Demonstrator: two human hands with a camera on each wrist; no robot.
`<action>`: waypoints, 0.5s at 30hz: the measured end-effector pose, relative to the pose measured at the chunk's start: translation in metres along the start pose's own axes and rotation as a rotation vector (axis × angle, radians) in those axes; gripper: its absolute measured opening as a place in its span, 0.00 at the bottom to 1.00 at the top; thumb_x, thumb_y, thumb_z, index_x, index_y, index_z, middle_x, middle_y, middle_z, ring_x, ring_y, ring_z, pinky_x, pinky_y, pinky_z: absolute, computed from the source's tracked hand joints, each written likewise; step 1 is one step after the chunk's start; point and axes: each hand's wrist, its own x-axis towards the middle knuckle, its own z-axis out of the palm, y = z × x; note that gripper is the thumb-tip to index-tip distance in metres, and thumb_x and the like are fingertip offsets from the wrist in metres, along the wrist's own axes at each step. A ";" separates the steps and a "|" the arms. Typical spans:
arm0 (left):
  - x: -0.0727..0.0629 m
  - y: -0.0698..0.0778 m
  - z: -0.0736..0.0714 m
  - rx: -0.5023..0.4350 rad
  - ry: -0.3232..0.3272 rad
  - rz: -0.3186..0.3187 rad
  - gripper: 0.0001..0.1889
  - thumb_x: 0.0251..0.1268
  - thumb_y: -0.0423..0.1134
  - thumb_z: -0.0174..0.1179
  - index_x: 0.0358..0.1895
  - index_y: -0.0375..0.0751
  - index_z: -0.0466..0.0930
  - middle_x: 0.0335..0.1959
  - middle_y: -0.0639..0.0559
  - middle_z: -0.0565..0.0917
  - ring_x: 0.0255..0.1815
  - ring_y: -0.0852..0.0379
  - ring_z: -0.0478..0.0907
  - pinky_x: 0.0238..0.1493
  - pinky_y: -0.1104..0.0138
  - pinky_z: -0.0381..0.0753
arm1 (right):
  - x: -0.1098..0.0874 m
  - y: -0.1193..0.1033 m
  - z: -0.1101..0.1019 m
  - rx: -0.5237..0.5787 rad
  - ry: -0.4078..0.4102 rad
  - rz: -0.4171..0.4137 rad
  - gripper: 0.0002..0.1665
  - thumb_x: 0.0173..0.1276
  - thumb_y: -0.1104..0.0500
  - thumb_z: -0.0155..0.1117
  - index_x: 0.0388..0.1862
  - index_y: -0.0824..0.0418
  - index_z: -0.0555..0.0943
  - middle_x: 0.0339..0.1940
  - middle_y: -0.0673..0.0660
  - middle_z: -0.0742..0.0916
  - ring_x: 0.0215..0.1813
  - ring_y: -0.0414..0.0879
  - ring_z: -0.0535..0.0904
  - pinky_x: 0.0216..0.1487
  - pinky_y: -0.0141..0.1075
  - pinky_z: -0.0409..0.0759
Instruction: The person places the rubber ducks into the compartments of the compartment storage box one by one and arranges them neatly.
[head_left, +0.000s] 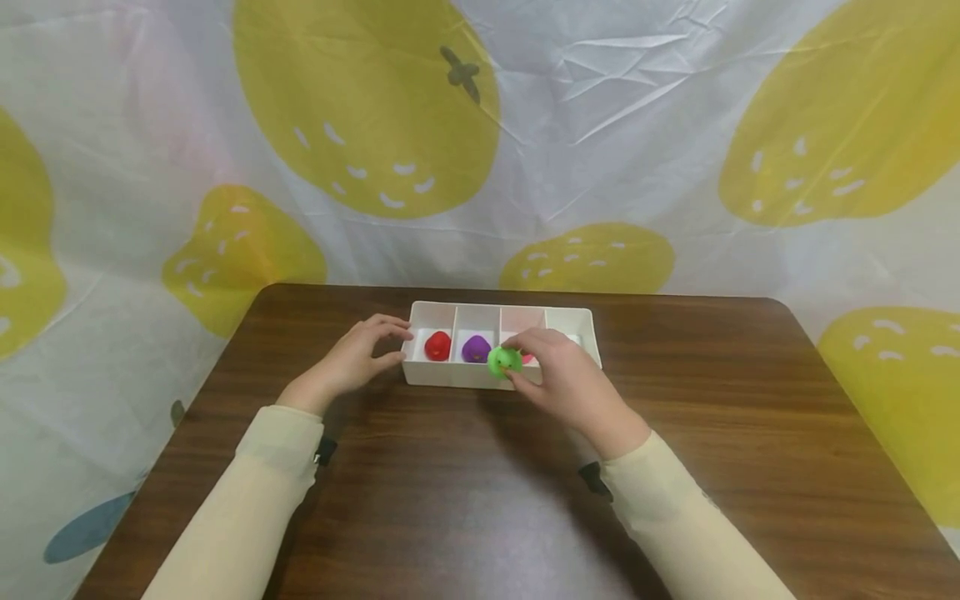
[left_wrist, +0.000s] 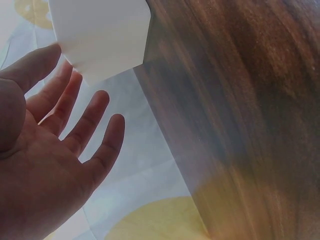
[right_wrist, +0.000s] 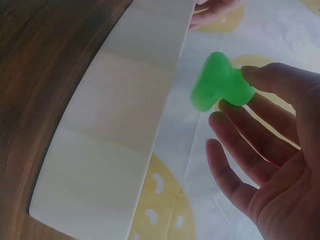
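In the head view, a white box (head_left: 450, 374) with several compartments stands near the table's far edge. My right hand (head_left: 566, 379) pinches a small green toy duck (right_wrist: 215, 82) between thumb and fingertips, above the box's front wall. A red toy (head_left: 437, 346) lies in the leftmost compartment and a purple toy (head_left: 476, 349) in the one beside it. Part of a pink toy (head_left: 527, 359) shows behind my right fingers. At the box's left end, my left hand (left_wrist: 55, 150) touches the edge with its fingertips, fingers loosely spread.
The box stands on a dark brown wooden table (head_left: 420, 483). A white cloth printed with yellow fruit (head_left: 375, 108) hangs behind the table and along its sides. My right hand covers part of the rightmost compartment.
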 end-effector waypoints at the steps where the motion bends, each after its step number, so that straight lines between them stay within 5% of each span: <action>1: 0.000 0.000 0.000 0.002 -0.001 0.003 0.18 0.72 0.34 0.64 0.62 0.36 0.81 0.72 0.41 0.74 0.72 0.38 0.69 0.75 0.42 0.67 | -0.001 0.001 -0.001 -0.002 0.003 0.004 0.16 0.61 0.63 0.77 0.47 0.61 0.85 0.42 0.54 0.90 0.46 0.51 0.87 0.54 0.45 0.86; 15: -0.001 0.001 -0.001 0.008 -0.006 -0.010 0.18 0.72 0.34 0.64 0.63 0.36 0.81 0.73 0.41 0.74 0.72 0.38 0.68 0.75 0.42 0.67 | -0.006 0.018 -0.016 -0.030 -0.005 0.099 0.16 0.64 0.61 0.75 0.51 0.60 0.86 0.47 0.55 0.90 0.52 0.52 0.86 0.59 0.46 0.84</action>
